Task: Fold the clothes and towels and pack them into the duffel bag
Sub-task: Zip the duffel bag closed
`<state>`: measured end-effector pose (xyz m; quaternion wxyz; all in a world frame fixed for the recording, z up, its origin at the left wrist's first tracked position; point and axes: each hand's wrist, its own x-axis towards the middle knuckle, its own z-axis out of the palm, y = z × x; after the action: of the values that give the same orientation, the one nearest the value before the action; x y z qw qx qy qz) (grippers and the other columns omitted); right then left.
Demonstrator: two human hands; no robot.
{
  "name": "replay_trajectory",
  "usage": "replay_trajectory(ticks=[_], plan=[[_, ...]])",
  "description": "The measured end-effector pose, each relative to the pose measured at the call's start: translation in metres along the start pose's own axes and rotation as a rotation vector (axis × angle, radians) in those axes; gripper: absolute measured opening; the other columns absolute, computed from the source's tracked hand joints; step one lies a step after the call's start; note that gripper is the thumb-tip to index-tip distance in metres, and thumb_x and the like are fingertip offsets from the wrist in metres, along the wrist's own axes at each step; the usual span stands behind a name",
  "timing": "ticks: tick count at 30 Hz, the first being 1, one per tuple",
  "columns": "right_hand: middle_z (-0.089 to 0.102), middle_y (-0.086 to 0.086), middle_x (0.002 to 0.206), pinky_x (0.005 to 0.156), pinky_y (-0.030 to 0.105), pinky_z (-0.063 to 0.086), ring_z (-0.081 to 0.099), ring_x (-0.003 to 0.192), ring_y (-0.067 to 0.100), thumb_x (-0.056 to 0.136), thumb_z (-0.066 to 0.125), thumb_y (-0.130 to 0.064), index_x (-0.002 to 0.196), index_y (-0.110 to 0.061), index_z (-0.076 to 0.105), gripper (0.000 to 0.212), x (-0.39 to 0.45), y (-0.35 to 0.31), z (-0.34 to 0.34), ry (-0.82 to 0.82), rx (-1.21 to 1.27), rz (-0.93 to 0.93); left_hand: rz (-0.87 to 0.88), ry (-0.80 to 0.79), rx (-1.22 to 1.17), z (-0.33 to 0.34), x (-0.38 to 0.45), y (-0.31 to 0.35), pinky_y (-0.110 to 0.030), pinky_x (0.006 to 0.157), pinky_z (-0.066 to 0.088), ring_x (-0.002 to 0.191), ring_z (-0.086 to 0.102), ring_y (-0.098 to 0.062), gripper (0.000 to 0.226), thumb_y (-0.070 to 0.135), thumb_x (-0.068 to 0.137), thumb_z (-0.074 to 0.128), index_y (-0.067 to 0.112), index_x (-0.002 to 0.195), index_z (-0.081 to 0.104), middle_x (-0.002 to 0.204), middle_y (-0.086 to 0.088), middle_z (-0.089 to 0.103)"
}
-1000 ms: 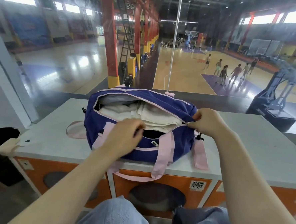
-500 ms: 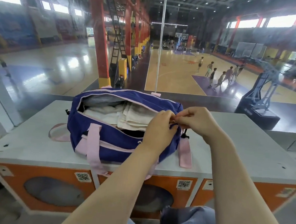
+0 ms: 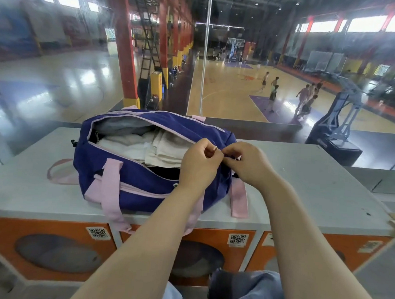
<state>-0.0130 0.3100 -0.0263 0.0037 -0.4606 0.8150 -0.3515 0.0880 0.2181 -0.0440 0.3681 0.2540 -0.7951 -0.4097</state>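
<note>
A blue duffel bag [image 3: 132,182] with pink straps and pink zip trim lies on a grey cabinet top [image 3: 316,186]. Its top opening gapes, showing folded white and cream towels [image 3: 150,146] inside, with something dark beneath them. At the bag's right end, my left hand [image 3: 200,163] and my right hand [image 3: 248,164] meet, fingers curled. Both pinch at the zip end of the opening; the zip pull itself is hidden between the fingers.
The cabinet has orange fronts [image 3: 55,230] with QR stickers and oval windows. A glass pane behind the bag overlooks a basketball court [image 3: 230,93] with several players. A pink strap [image 3: 238,198] hangs off the bag's right side. My knees [image 3: 248,291] are below the cabinet.
My left hand moved from the bag's front pocket area to its right end and joined my right hand at the zip. The view shifted slightly; the bag stays open.
</note>
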Motion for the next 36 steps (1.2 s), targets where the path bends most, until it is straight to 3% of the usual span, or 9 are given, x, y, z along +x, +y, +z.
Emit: replay_trajectory(ticks=[2, 5, 9, 13, 16, 19, 23, 30, 36], plan=[[0.059, -0.015, 0.073, 0.065, 0.022, 0.051, 0.056, 0.064, 0.003, 0.085, 0.070, -0.015, 0.085, -0.018, 0.072, 0.004, 0.002, 0.007, -0.001, 0.043, 0.046, 0.034, 0.002, 0.031, 0.014, -0.003, 0.002, -0.002, -0.014, 0.055, 0.036, 0.068, 0.054, -0.005, 0.014, 0.024, 0.090, 0.061, 0.020, 0.078, 0.056, 0.075, 0.008, 0.061], [0.062, -0.014, 0.076, 0.059, 0.004, 0.038, 0.054, 0.061, -0.004, 0.083, 0.074, -0.014, 0.087, -0.018, 0.073, 0.006, 0.004, 0.012, -0.002, 0.100, 0.067, 0.067, -0.017, 0.063, 0.019, -0.011, 0.005, -0.004, -0.016, 0.056, 0.036, 0.069, 0.054, -0.005, 0.012, 0.023, 0.090, 0.060, 0.018, 0.079, 0.057, 0.074, 0.009, 0.060], [0.068, -0.002, 0.090, 0.057, 0.001, 0.037, 0.053, 0.068, 0.005, 0.085, 0.070, -0.014, 0.091, -0.014, 0.072, 0.006, 0.007, 0.016, -0.005, 0.152, -0.002, 0.126, -0.097, 0.171, 0.063, -0.043, 0.014, -0.016, -0.021, 0.061, 0.041, 0.075, 0.054, -0.008, 0.009, 0.025, 0.092, 0.058, 0.020, 0.085, 0.056, 0.080, 0.008, 0.058], [0.066, 0.002, 0.104, 0.085, 0.036, 0.050, 0.059, 0.097, 0.028, 0.082, 0.059, -0.012, 0.093, -0.024, 0.069, 0.018, 0.012, 0.001, 0.003, 0.123, -0.228, 0.201, -0.171, 0.299, 0.119, -0.087, 0.021, -0.038, -0.017, 0.060, 0.035, 0.075, 0.051, -0.005, 0.009, 0.027, 0.095, 0.056, 0.018, 0.092, 0.057, 0.082, 0.011, 0.055], [0.062, -0.001, 0.125, 0.100, 0.041, 0.040, 0.052, 0.116, 0.026, 0.086, 0.054, -0.015, 0.118, -0.026, 0.064, 0.036, 0.014, -0.047, 0.026, 0.138, -0.277, -0.048, -0.098, 0.279, 0.185, -0.095, 0.019, -0.041, -0.013, 0.060, 0.032, 0.075, 0.050, -0.002, 0.008, 0.025, 0.095, 0.055, 0.019, 0.090, 0.057, 0.082, 0.011, 0.056], [0.066, -0.002, 0.118, 0.096, 0.042, 0.041, 0.058, 0.109, 0.024, 0.095, 0.050, -0.030, 0.118, -0.027, 0.065, 0.027, 0.017, -0.077, 0.053, 0.099, -0.320, -0.233, -0.050, 0.280, 0.183, -0.097, 0.018, -0.040, -0.015, 0.062, 0.035, 0.077, 0.053, -0.004, 0.009, 0.025, 0.095, 0.055, 0.018, 0.089, 0.058, 0.083, 0.010, 0.059], [0.069, -0.005, 0.103, 0.090, 0.040, 0.042, 0.061, 0.097, 0.022, 0.096, 0.051, -0.034, 0.100, -0.027, 0.069, 0.020, 0.027, -0.073, 0.061, 0.174, -0.332, -0.170, -0.113, 0.343, 0.132, -0.119, 0.020, -0.056, -0.022, 0.067, 0.040, 0.077, 0.054, -0.010, 0.010, 0.026, 0.094, 0.056, 0.017, 0.089, 0.058, 0.084, 0.007, 0.059], [0.069, -0.009, 0.100, 0.089, 0.045, 0.048, 0.061, 0.096, 0.020, 0.094, 0.054, -0.035, 0.095, -0.029, 0.070, 0.017, 0.032, -0.065, 0.056, 0.133, -0.247, -0.078, -0.380, 0.626, 0.078, -0.233, 0.023, -0.129, -0.038, 0.073, 0.042, 0.082, 0.052, -0.028, 0.010, 0.022, 0.082, 0.055, 0.020, 0.073, 0.051, 0.078, -0.003, 0.054], [0.068, -0.005, 0.100, 0.089, 0.045, 0.048, 0.060, 0.095, 0.021, 0.095, 0.053, -0.033, 0.096, -0.025, 0.070, 0.018, 0.030, -0.066, 0.059, 0.137, -0.298, -0.085, -0.383, 0.501, 0.166, -0.239, 0.019, -0.144, -0.042, 0.082, 0.046, 0.091, 0.058, -0.030, 0.008, 0.022, 0.091, 0.057, 0.014, 0.088, 0.058, 0.094, -0.008, 0.064]])
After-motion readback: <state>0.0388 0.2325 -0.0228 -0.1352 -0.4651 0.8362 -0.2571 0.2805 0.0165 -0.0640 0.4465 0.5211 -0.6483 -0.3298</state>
